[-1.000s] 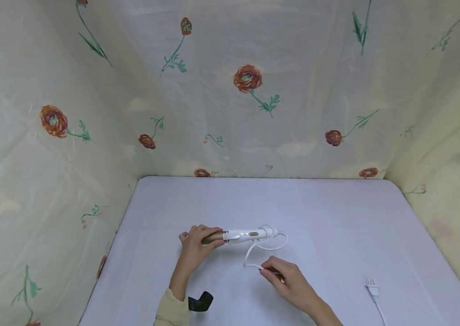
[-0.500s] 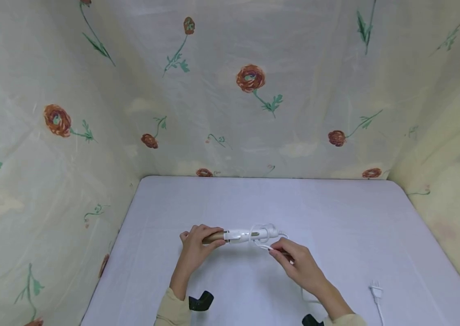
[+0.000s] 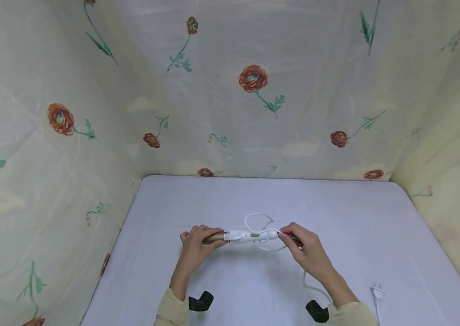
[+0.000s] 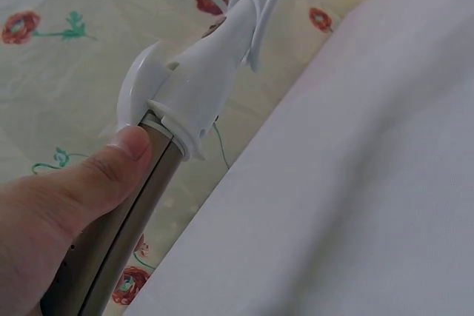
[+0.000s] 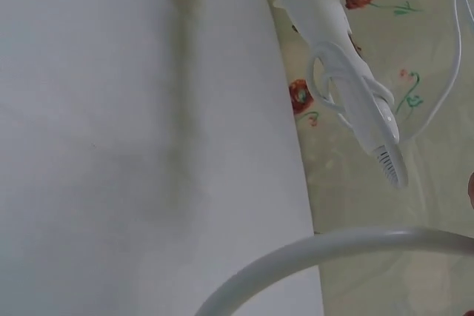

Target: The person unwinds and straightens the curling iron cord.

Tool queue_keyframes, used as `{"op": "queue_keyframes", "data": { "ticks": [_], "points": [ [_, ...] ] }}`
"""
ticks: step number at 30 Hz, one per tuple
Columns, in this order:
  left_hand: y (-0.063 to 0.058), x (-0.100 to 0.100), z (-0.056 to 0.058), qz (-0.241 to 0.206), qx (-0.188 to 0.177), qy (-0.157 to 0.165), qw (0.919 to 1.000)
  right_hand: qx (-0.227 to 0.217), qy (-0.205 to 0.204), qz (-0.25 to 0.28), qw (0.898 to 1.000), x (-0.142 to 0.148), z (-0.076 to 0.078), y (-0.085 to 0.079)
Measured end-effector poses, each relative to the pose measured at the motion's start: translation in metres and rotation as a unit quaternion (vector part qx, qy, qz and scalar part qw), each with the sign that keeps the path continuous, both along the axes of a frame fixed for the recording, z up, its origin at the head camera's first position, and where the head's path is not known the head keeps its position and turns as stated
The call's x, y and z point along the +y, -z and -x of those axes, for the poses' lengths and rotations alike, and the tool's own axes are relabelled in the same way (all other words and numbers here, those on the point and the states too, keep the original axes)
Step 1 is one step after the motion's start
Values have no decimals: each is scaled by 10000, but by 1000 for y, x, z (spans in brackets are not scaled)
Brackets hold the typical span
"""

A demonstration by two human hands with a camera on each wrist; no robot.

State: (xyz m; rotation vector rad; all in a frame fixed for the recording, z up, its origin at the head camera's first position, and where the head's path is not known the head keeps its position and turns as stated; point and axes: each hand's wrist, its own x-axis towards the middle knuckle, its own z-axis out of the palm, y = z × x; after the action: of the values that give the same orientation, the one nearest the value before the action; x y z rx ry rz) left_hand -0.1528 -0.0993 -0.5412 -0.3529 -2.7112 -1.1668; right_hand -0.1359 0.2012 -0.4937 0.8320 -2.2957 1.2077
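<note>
A curling iron with a white handle and a brown barrel is held level above the white table. My left hand grips its barrel, and in the left wrist view the thumb lies along the brown barrel near the clamp lever. My right hand pinches the white cord beside the handle's tail end. Loops of cord go around the white handle in the right wrist view, and another loop stands out behind it. Most of the right fingers are hidden there.
The cord's two-pin plug lies on the table at the right front. Flower-patterned sheeting walls the table at the back and sides. A black wrist piece sits at the left sleeve, another at the right.
My right hand has moved up and right from below the iron to its tail end, carrying the cord over the handle. The left hand and iron have hardly moved.
</note>
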Motion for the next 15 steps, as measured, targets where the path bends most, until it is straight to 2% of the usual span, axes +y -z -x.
{"op": "queue_keyframes", "data": {
  "ticks": [7,15],
  "points": [
    [3,-1,-1,38,46,32,10000,-148,702,57,9974,4,10,0],
    [3,-3,-2,-45,49,96,9999,-451,1187,268,9915,6,16,12]
  ]
}}
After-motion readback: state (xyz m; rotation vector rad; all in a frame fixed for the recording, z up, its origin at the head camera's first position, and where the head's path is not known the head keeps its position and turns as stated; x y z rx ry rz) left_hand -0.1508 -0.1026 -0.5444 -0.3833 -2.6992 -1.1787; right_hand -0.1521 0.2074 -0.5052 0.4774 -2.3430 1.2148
